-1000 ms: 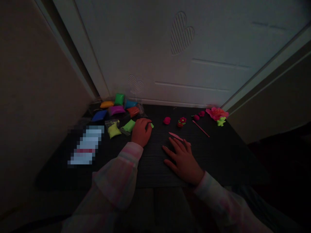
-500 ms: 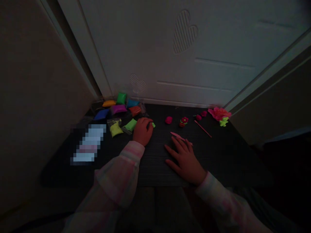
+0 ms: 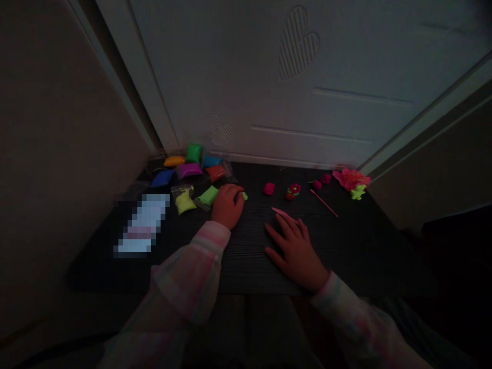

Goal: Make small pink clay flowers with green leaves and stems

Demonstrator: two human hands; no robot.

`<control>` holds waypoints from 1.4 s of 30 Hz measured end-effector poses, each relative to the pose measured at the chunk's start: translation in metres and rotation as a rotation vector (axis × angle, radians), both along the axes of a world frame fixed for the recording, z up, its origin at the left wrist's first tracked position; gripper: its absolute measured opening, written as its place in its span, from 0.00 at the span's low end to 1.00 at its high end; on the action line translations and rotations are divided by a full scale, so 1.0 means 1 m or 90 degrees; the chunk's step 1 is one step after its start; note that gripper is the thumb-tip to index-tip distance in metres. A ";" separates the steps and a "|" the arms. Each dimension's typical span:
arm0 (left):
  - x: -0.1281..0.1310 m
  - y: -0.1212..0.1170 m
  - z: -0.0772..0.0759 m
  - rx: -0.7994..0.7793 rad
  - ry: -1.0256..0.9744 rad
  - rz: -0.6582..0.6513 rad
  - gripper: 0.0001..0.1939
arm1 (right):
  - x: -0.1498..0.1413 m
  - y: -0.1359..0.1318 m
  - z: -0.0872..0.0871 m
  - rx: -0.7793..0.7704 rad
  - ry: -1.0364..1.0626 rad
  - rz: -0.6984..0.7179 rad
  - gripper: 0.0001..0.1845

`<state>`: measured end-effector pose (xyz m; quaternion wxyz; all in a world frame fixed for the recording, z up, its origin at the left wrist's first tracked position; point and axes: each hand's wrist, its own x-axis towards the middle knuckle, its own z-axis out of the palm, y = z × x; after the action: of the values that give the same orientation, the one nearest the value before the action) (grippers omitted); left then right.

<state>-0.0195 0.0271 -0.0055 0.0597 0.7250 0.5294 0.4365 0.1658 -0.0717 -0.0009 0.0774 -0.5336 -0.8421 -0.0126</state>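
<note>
My left hand [image 3: 228, 207] rests on the dark table with its fingers bent down, closed on a small piece of light green clay [image 3: 245, 196] that peeks out at the thumb and index tips. Just left of it lies a bag of light green clay [image 3: 208, 196], partly behind the hand. My right hand [image 3: 298, 252] lies palm down with fingers spread, holding nothing. Its fingertips cover part of a pink clay knife [image 3: 280, 211]. Beyond the hands are a dark pink lump of clay [image 3: 268, 189] and a small clay flower in a pot [image 3: 293, 191].
Several bagged clays, among them a purple one [image 3: 189, 170] and a yellow one [image 3: 185, 201], sit at the back left, near a blurred-out bright rectangle [image 3: 144, 223]. At the right lie a thin pink stick [image 3: 324, 203], clay cherries [image 3: 321, 182] and a pink flower [image 3: 350, 179]. A white door [image 3: 238, 77] stands behind.
The view has shifted slightly. My right hand has slid a little over the pink knife and now hides its near end. My left hand stays at the light green clay.
</note>
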 end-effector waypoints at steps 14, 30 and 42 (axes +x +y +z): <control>0.003 0.000 0.002 -0.024 0.007 -0.026 0.07 | 0.010 0.005 0.002 0.014 -0.031 0.010 0.28; 0.004 0.000 0.002 -0.049 -0.006 -0.027 0.06 | 0.025 0.017 0.003 -0.011 -0.046 0.099 0.27; 0.004 0.000 0.002 -0.062 -0.007 -0.022 0.06 | 0.026 0.021 0.005 -0.025 -0.043 0.178 0.27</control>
<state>-0.0155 0.0273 -0.0035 0.1053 0.7279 0.5374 0.4127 0.1917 -0.0508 0.0043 0.0394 -0.4117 -0.9104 -0.0029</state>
